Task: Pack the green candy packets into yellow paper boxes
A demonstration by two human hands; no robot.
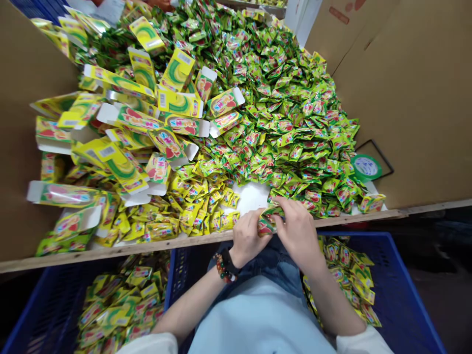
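My left hand [248,236] and right hand [298,231] pinch a small green-and-red printed cardboard box [264,226], lying between both sets of curled fingers.

Left forearm [191,302] and right forearm [334,295] bare, slanting inward to the worktop's [155,246] front edge. Left hand [246,235] right at that edge, fingers curled in a grip, back of hand uppermost. Right hand [298,235] close beside, also back-up, thumb and forefinger bent toward the left.
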